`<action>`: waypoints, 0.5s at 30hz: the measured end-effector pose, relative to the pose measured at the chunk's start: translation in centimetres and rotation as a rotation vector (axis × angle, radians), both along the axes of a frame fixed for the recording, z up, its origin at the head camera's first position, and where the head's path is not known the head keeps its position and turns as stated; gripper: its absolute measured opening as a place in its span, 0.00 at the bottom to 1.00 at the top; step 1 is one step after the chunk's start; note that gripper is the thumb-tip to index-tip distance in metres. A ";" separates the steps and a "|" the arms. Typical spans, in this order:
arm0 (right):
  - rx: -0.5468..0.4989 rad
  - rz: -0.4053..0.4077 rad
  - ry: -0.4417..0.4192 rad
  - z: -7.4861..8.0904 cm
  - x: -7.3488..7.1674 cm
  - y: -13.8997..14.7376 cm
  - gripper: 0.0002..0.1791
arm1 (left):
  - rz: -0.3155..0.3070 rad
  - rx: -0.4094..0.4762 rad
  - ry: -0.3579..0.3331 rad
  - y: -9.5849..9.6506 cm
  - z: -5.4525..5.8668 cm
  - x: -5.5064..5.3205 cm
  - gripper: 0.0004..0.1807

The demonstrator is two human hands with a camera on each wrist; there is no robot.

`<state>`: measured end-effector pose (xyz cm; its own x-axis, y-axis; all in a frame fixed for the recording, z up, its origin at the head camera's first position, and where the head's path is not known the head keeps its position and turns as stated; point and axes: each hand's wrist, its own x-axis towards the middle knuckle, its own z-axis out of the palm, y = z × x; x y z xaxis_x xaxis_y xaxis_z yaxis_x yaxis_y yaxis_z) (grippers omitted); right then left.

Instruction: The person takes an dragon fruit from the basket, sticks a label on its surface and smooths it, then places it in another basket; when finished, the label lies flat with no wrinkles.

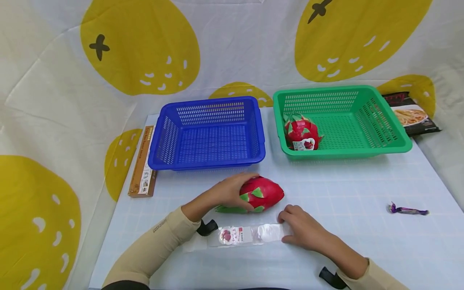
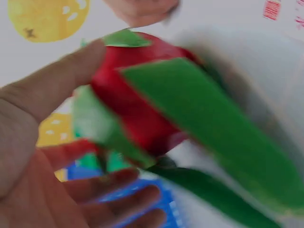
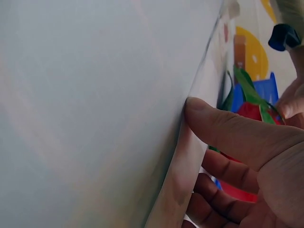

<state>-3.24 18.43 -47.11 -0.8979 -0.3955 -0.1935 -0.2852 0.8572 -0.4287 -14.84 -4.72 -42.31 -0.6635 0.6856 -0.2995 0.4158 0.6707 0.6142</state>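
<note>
A red dragon fruit point(image 1: 267, 193) with green leaf tips lies on the table below the baskets. My left hand point(image 1: 231, 191) grips it from the left, thumb on the near side and fingers over the far side. In the left wrist view, the dragon fruit point(image 2: 137, 107) shows long green leaves, and some fingers hang apart from it. Closer to me is a clear strip of labels point(image 1: 250, 234) printed with fruit pictures. My right hand point(image 1: 303, 228) holds its right end; in the right wrist view, the thumb lies on the edge of the strip point(image 3: 176, 185).
Behind stand a blue basket point(image 1: 206, 166) and a green basket point(image 1: 344, 154), the latter holding another labelled dragon fruit point(image 1: 302, 132). A brown box point(image 1: 142, 165) lies left, a purple-wrapped candy point(image 1: 409, 210) right. A black food packet point(image 1: 413, 114) sits beyond the green basket.
</note>
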 end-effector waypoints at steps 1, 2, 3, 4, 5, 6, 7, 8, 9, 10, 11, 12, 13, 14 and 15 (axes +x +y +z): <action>-0.002 0.000 -0.003 0.0 0.0 0.0 0.24 | 0.027 -0.012 0.012 -0.5 0.4 0.2 0.50; -0.004 -0.001 -0.006 0.0 0.0 -0.1 0.24 | 0.060 -0.025 0.025 -1.1 0.9 0.4 0.49; -0.004 -0.001 -0.009 0.0 0.0 -0.1 0.24 | 0.100 -0.033 0.035 -1.8 1.4 0.6 0.47; -0.006 -0.001 -0.009 0.0 0.0 -0.1 0.24 | 0.145 -0.040 0.041 -2.5 2.0 0.9 0.46; -0.007 0.000 -0.009 -0.1 0.0 -0.1 0.24 | 0.192 -0.044 0.045 -3.3 2.5 1.2 0.43; -0.010 -0.001 -0.009 -0.1 0.0 -0.1 0.24 | 0.229 -0.042 0.051 -4.1 2.9 1.4 0.40; -0.011 -0.002 -0.006 -0.1 0.0 -0.1 0.23 | 0.264 -0.042 0.053 -4.8 3.2 1.7 0.37; -0.009 -0.004 -0.003 -0.2 0.1 0.0 0.23 | 0.287 -0.042 0.051 -5.5 3.3 2.0 0.34; -0.009 -0.005 0.002 -0.2 0.1 0.0 0.23 | 0.298 -0.045 0.047 -6.0 3.2 2.4 0.32; -0.010 -0.005 0.008 -0.2 0.1 0.1 0.23 | 0.301 -0.052 0.037 -6.5 2.9 2.8 0.30; -0.010 -0.005 0.011 -0.3 0.1 0.2 0.23 | 0.292 -0.058 0.032 -6.9 2.4 3.2 0.28; -0.011 -0.003 0.013 -0.3 0.1 0.2 0.23 | 0.271 -0.063 0.024 -7.2 1.8 3.8 0.26; -0.011 -0.001 0.015 -0.3 0.2 0.3 0.23 | 0.249 -0.068 0.009 -7.4 1.0 4.3 0.26; -0.013 0.001 0.015 -0.4 0.2 0.3 0.23 | 0.217 -0.070 -0.007 -7.5 0.3 5.0 0.26; -0.015 0.003 0.014 -0.4 0.2 0.3 0.23 | 0.187 -0.068 -0.025 -7.6 -0.6 5.6 0.25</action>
